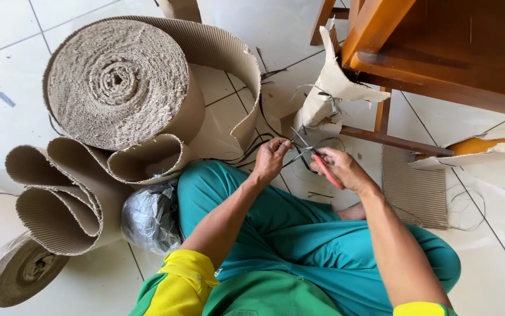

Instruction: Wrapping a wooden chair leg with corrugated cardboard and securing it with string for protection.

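Note:
My right hand [340,168] grips red-handled scissors [314,157], their metal blades spread apart and pointing up-left. My left hand [271,157] pinches a thin dark strap [246,153] right at the blades. The strap trails left across the white tile floor toward the cardboard. Just beyond both hands stands a wooden chair leg wrapped in brown corrugated cardboard [328,96], tied with thin straps. I sit on the floor in teal trousers [276,225], knees bent under my arms.
A big roll of corrugated cardboard [121,82] stands at the left, with loose curled sheets [71,187] in front. A black plastic bundle [150,217] lies by my knee. Wooden furniture [439,52] fills the upper right; a flat cardboard piece [413,190] lies beneath it.

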